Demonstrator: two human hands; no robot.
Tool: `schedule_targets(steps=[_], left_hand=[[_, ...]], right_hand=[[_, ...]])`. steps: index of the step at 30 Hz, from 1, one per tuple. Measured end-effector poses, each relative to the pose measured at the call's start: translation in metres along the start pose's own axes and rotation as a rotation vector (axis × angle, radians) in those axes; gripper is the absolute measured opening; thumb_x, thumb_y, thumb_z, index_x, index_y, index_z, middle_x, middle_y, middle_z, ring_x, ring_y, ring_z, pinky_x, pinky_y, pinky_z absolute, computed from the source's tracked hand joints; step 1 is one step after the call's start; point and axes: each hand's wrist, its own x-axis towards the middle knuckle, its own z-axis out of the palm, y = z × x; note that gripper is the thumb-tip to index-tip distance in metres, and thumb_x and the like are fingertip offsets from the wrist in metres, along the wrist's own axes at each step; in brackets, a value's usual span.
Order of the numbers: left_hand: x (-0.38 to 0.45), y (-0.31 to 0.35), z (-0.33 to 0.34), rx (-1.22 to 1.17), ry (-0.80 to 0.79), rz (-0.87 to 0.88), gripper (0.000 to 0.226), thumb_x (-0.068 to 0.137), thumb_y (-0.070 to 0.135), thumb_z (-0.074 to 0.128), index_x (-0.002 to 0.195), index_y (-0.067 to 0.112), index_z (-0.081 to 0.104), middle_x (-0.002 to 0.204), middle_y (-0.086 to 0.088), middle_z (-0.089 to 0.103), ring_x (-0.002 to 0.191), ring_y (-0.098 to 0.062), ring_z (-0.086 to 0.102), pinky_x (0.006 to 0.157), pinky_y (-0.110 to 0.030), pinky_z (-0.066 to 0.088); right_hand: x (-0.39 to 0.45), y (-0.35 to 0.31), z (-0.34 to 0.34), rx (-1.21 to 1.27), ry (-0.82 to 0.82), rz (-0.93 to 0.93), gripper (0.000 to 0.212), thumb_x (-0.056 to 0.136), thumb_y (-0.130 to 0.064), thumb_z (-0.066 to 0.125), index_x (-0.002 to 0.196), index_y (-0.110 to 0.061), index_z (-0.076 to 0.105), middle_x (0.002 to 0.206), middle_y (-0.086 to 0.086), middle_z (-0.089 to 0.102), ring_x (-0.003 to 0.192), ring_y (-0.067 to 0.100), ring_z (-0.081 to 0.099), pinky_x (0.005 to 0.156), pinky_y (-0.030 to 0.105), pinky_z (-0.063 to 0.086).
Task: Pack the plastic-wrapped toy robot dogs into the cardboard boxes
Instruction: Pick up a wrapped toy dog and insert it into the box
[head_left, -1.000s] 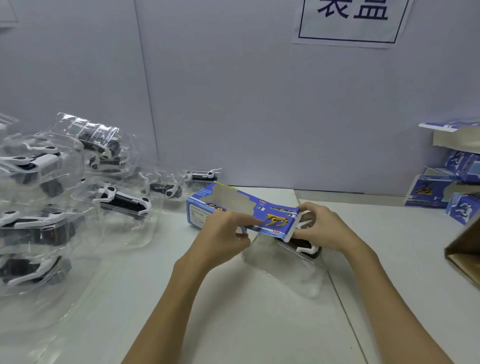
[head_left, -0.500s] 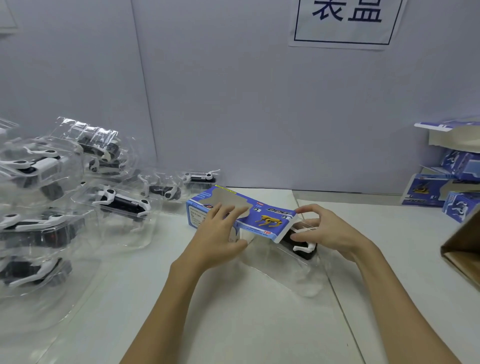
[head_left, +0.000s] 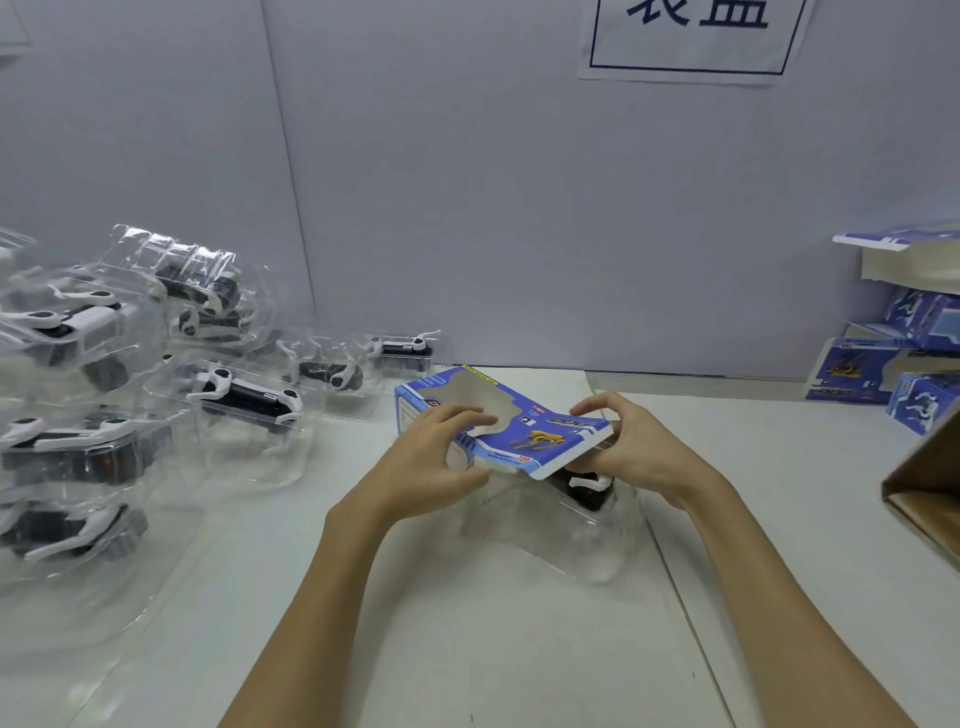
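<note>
Head view: near the table's back edge lies a blue cardboard box, a wrapped toy robot dog (clear plastic) poking from its right end. The left hand curls round the box's near side, and the right hand pinches its right flap.

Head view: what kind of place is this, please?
Probably a packing station in a toy workshop: wrapped toy dogs piled on a white table, printed boxes stacked at the right, a sign on the wall.

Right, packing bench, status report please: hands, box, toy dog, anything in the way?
Left hand and right hand grip the blue box. Wrapped toy dog pokes out of its open end, not fully in. Nothing blocking.
</note>
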Motion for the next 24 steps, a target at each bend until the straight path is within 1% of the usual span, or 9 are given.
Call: schedule_targets(steps=[2, 4, 7, 9, 11, 15, 19, 22, 24], left_hand=[[-0.001, -0.001, 0.000, 0.016, -0.033, 0.012, 0.071, 0.074, 0.041, 0.058, 0.145, 0.038, 0.052, 0.151, 0.022, 0.041, 0.141, 0.001, 0.031, 0.112, -0.026, 0.033], [-0.002, -0.002, 0.002, 0.033, -0.082, 0.029, 0.078, 0.072, 0.041, 0.064, 0.148, 0.040, 0.046, 0.154, 0.022, 0.034, 0.146, 0.001, 0.023, 0.114, -0.029, 0.033], [-0.002, -0.004, 0.006, 0.055, -0.083, 0.040, 0.084, 0.077, 0.029, 0.078, 0.151, 0.038, 0.041, 0.154, 0.020, 0.028, 0.149, -0.002, 0.015, 0.115, -0.035, 0.036], [-0.001, -0.007, 0.008, 0.062, -0.107, 0.042, 0.090, 0.077, 0.024, 0.082, 0.153, 0.036, 0.036, 0.155, 0.018, 0.024, 0.152, -0.003, 0.007, 0.118, -0.034, 0.030], [0.000, -0.008, 0.009, 0.075, -0.121, 0.054, 0.096, 0.075, 0.032, 0.087, 0.155, 0.035, 0.033, 0.157, 0.018, 0.021, 0.153, -0.002, 0.002, 0.119, -0.031, 0.026], [0.001, -0.007, 0.013, 0.168, -0.028, 0.106, 0.088, 0.080, 0.042, 0.085, 0.153, 0.030, 0.039, 0.152, 0.016, 0.030, 0.146, -0.006, 0.015, 0.111, -0.033, 0.038], [0.001, -0.003, 0.014, 0.121, 0.070, 0.096, 0.062, 0.085, 0.023, 0.075, 0.142, 0.027, 0.051, 0.142, 0.015, 0.044, 0.137, -0.008, 0.029, 0.104, -0.040, 0.047], [0.001, 0.000, 0.017, 0.162, 0.136, 0.073, 0.058, 0.083, 0.018, 0.071, 0.137, 0.031, 0.055, 0.138, 0.019, 0.048, 0.136, -0.008, 0.036, 0.092, -0.041, 0.053], [0.001, -0.002, 0.018, 0.156, 0.143, 0.085, 0.060, 0.084, 0.018, 0.071, 0.140, 0.031, 0.054, 0.141, 0.019, 0.046, 0.141, -0.010, 0.034, 0.098, -0.041, 0.051]], right_hand=[[0.000, 0.000, -0.001, -0.022, 0.021, -0.008, 0.055, 0.075, -0.016, 0.093, 0.116, -0.025, 0.057, 0.094, -0.005, 0.081, 0.082, 0.012, 0.075, 0.073, 0.030, 0.062], [-0.001, 0.001, 0.000, -0.054, 0.044, -0.019, 0.053, 0.075, -0.017, 0.093, 0.115, -0.024, 0.059, 0.095, -0.004, 0.080, 0.087, 0.015, 0.076, 0.080, 0.036, 0.063], [-0.001, 0.001, 0.002, -0.094, 0.082, -0.031, 0.048, 0.077, -0.020, 0.092, 0.112, -0.027, 0.061, 0.098, -0.007, 0.079, 0.090, 0.015, 0.076, 0.084, 0.041, 0.064], [-0.002, 0.000, 0.002, -0.096, 0.085, -0.033, 0.047, 0.078, -0.022, 0.091, 0.113, -0.030, 0.062, 0.099, -0.010, 0.078, 0.089, 0.013, 0.075, 0.081, 0.039, 0.064], [-0.003, 0.000, 0.001, -0.088, 0.076, -0.023, 0.050, 0.078, -0.025, 0.091, 0.117, -0.032, 0.061, 0.104, -0.011, 0.077, 0.091, 0.011, 0.074, 0.077, 0.033, 0.064], [-0.008, -0.003, 0.000, -0.051, -0.003, 0.011, 0.066, 0.082, -0.029, 0.088, 0.134, -0.038, 0.048, 0.106, -0.020, 0.075, 0.090, -0.003, 0.072, 0.065, 0.011, 0.053], [-0.011, -0.004, -0.005, -0.061, -0.091, -0.002, 0.028, 0.094, -0.026, 0.074, 0.119, -0.036, 0.070, 0.098, -0.008, 0.079, 0.080, 0.007, 0.072, 0.068, 0.009, 0.050], [-0.010, -0.003, -0.001, -0.006, -0.139, -0.001, 0.024, 0.097, -0.018, 0.067, 0.118, -0.029, 0.072, 0.088, -0.006, 0.078, 0.071, 0.008, 0.070, 0.068, 0.010, 0.050], [-0.007, -0.001, 0.007, -0.010, -0.098, -0.008, 0.027, 0.097, -0.008, 0.061, 0.117, -0.022, 0.073, 0.083, -0.004, 0.077, 0.067, 0.008, 0.067, 0.066, 0.013, 0.051]])
